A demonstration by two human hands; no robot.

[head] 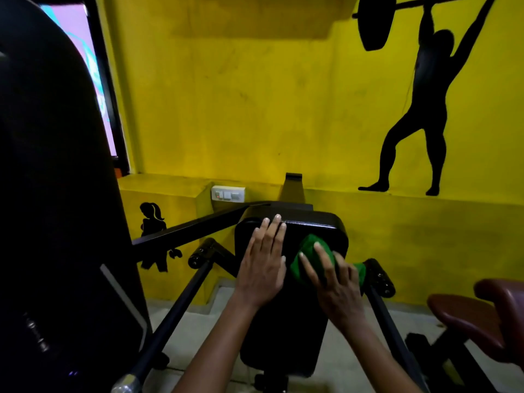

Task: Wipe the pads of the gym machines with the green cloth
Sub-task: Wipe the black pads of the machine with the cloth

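The person leans over a long black vinyl-covered bench pad (286,321) on a gym machine that stands before a yellow painted wall (255,95). The left hand (262,265) lies flat on the pad's upper left part, fingers stretched out and released, their tips reaching the far edge; it grasps nothing and looks to be steadying the pad. The right hand (333,282) presses a bunched green cloth (307,262) against the pad near its upper right edge, fingers spread and curled over the cloth, pinning it down rather than clenching it tightly. A small tail of the cloth shows past the hand, at the pad's right edge beside a black padded roller handle (380,277).

The wiping is plainly under way on this pad, with the cloth working the far right end. Judging from where it sits, the nearer stretch of the pad, toward the person, may not be done yet; the black surface is too dark to show which parts are already clean. A matching black roller handle (202,252) sticks out at the pad's left, and a dark red padded seat (470,319) of another machine waits at the frame's right edge, so other pads seem to be left. A large black padded machine part (51,194) fills the left side and may need wiping too.
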